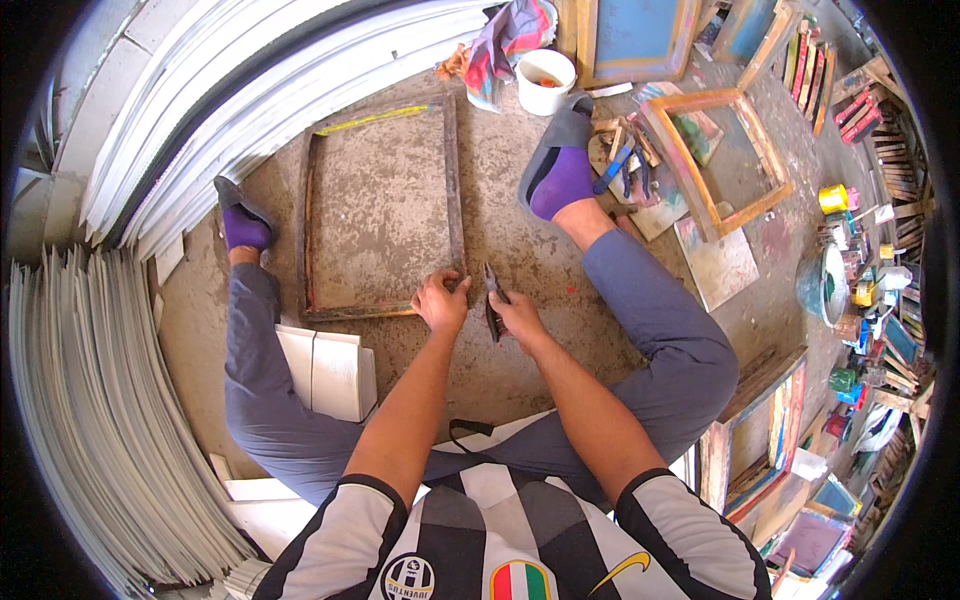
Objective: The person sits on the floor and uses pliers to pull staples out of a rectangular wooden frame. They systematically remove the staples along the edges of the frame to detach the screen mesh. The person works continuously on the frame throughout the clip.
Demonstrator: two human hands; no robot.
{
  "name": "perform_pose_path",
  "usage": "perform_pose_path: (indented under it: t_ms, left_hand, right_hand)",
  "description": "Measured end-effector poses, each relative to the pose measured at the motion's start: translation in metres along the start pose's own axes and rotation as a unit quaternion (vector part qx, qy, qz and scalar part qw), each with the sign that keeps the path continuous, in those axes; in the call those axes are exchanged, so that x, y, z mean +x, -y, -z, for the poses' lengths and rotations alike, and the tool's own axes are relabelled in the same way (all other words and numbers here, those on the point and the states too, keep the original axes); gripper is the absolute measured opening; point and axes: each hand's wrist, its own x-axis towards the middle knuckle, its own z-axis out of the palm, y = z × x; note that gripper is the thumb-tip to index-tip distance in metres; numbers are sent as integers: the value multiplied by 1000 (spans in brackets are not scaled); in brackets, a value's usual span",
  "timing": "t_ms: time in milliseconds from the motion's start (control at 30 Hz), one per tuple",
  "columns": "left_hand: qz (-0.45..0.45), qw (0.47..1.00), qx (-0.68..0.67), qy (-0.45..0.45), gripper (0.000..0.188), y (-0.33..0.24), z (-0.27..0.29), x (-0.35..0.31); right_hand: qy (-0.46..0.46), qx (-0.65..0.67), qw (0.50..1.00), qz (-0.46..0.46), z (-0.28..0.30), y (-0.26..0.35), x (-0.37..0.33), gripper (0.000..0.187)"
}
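A dark, worn wooden frame point(453, 180) lies on the stained floor between my legs, a yellow strip along its far bar. At its near right corner, my left hand point(440, 303) has its fingers curled in and closed on the wood. Just to the right, my right hand point(519, 320) grips a pair of pliers point(493, 308) with dark handles. The jaws point away from me, beside the corner and apart from the frame. My palm and fingers partly cover the handles.
Beyond my right foot lie hand tools point(632, 165) and a lighter wooden frame point(720, 220). A white bucket point(546, 92) stands at the back. Stacked white sheets point(100, 400) line the left; paint pots point(832, 199) and more frames crowd the right.
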Motion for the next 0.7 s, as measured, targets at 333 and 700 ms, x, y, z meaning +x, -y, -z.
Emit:
perform_pose_path:
  t_ms: [333, 700]
  left_hand:
    - [-9, 997, -60, 39, 28, 9, -2, 7]
    - [-197, 974, 38, -103, 23, 57, 22, -14]
  right_hand:
    - [20, -46, 999, 14, -2, 11, -10, 28]
    - [218, -166, 955, -112, 22, 59, 18, 33]
